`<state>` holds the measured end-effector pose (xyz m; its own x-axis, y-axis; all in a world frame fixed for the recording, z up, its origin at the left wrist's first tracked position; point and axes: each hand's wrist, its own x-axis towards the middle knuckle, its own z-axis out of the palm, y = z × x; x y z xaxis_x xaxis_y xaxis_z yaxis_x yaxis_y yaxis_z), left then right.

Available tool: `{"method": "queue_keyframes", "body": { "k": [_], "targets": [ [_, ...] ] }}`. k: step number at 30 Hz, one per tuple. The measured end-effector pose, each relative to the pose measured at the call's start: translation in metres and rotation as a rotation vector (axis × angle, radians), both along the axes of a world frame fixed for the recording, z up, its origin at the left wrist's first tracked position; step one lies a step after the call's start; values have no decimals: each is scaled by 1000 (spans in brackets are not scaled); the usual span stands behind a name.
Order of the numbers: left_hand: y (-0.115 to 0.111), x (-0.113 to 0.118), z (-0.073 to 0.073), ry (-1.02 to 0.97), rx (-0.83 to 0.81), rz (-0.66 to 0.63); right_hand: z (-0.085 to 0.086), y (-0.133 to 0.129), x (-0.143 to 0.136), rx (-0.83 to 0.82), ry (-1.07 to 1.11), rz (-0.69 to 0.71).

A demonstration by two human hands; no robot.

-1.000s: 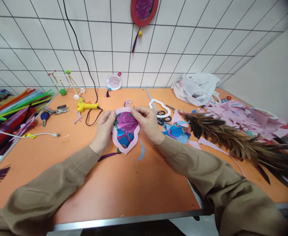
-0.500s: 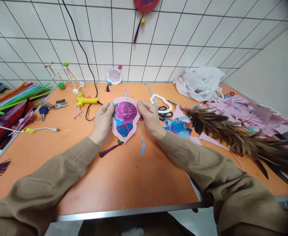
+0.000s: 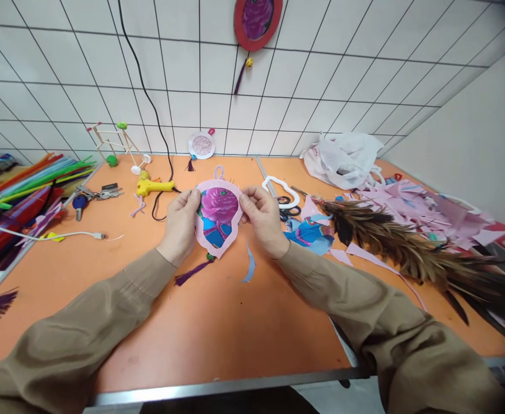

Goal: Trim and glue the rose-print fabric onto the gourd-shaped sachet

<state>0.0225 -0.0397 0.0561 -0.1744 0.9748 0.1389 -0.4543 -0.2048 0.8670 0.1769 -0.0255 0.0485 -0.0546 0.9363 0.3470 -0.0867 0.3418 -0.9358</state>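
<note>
A pink-framed ornament (image 3: 218, 208) with a magenta flower and blue fabric inside is held up above the orange table (image 3: 200, 339). My left hand (image 3: 181, 224) pinches its left edge, thumb in front. At its upper right edge, my right hand (image 3: 264, 218) grips the frame between thumb and fingers. A lilac loop (image 3: 219, 171) stands at the ornament's top. From its lower tip a green bead and a purple tassel (image 3: 194, 272) hang toward the left. Just right of the ornament, a thin blue scrap (image 3: 249, 263) lies on the table.
A yellow glue gun (image 3: 154, 185), keys (image 3: 99, 194) and pipe cleaners (image 3: 28, 190) are on the left. Scissors (image 3: 290, 208), a white outline frame (image 3: 283, 188), blue fabric (image 3: 310, 233), brown feathers (image 3: 390, 236), pink scraps (image 3: 428, 213) and a white bag (image 3: 342, 161) occupy the right.
The camera view has tilted up slightly, showing more of the wall and red-framed ornament. Both hands keep hold of the pink-framed ornament, which has barely moved.
</note>
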Motion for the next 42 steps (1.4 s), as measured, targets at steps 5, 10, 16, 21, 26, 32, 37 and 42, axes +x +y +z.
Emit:
{"method": "queue_keyframes", "body": {
  "k": [5,10,16,21,26,32,37,42],
  "targets": [
    [-4,1,1,24,42,15,5,-4,2,93,-30,-58],
    [-5,1,1,2,3,22,8,-6,6,132,-36,-21],
    [-3,0,-2,2,-33,22,7,-3,12,86,-12,35],
    [-6,0,-3,40,-8,2,8,-5,11,43,-150,166],
    [-9,1,0,73,7,-35,7,-7,11,62,-203,165],
    [-7,-2,14,12,61,12,-12,-12,4,-110,98,390],
    [-10,-6,31,21,97,29,-20,-17,-1,-476,191,799],
    [-4,-17,48,-4,97,54,-20,-22,-2,-662,126,949]
  ]
}}
